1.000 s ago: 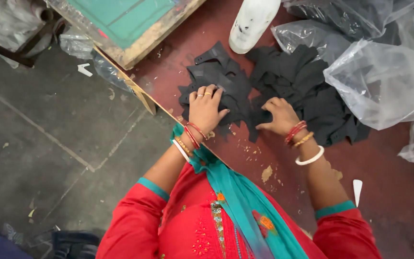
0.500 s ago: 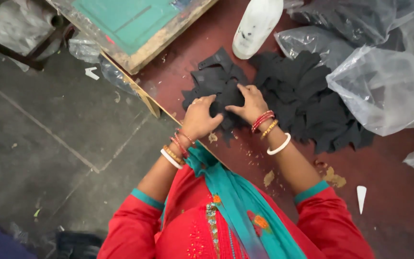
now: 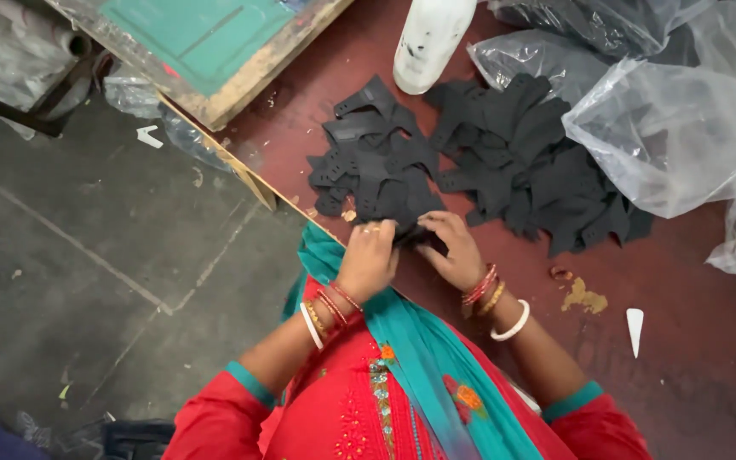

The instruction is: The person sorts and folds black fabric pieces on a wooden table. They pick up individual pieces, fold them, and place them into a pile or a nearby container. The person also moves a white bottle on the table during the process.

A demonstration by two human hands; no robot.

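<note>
Two heaps of black cut pieces lie on the dark red table (image 3: 683, 281): a left heap (image 3: 374, 162) and a larger right heap (image 3: 530, 162). My left hand (image 3: 368, 255) and my right hand (image 3: 453, 247) meet at the near edge of the left heap. Both pinch a black piece (image 3: 411, 234) between their fingers, close to my body. Bangles ring both wrists.
A white plastic bottle (image 3: 429, 38) stands behind the heaps. Clear plastic bags (image 3: 675, 128) crowd the right side. A wooden frame with a green screen (image 3: 206, 43) rests at the table's far left. The grey floor (image 3: 87, 255) drops off left of the table edge.
Both hands have come off the top of the left heap and drawn back toward my body, now closed together on a black piece at the heap's near edge.
</note>
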